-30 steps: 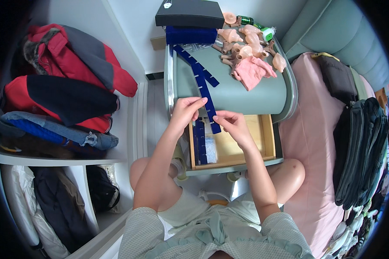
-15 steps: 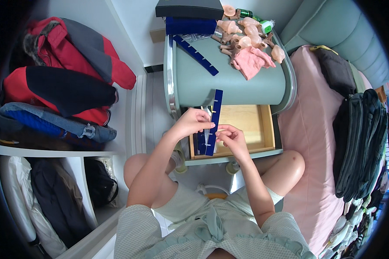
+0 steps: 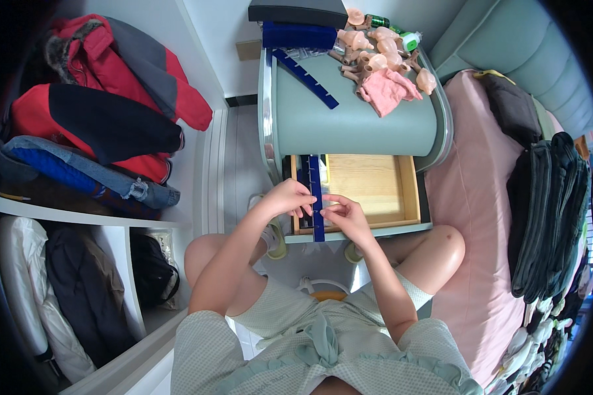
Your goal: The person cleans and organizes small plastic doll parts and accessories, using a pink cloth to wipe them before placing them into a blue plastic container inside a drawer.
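Note:
A narrow dark-blue strip (image 3: 319,228) with short pale notches or bars across it stands nearly upright in view over an open wooden drawer. My left hand (image 3: 291,199) grips its left edge, thumb tip on the face and the other fingers curled beside it. On the opposite edge, the thumb and forefinger of my right hand (image 3: 344,216) are bent against the strip, their tips a little apart. Whether something tiny lies between them is too small to tell. Beneath the strip, the left part of the drawer (image 3: 412,197) holds dark-blue and pale items, partly hidden.
On the grey-green cabinet top (image 3: 375,135) lie another blue strip (image 3: 306,79), a dark-blue box (image 3: 300,37), a pink cloth (image 3: 389,91) and several peach-coloured cup-like pieces (image 3: 383,46). Shelves with jackets (image 3: 112,122) stand left; a pink bed (image 3: 471,217) with folded trousers (image 3: 547,217) stands right.
The strip has swung from a slant to nearly straight and sunk lower toward the drawer front. Both hands have stayed at it, and the right hand has shifted slightly left and down.

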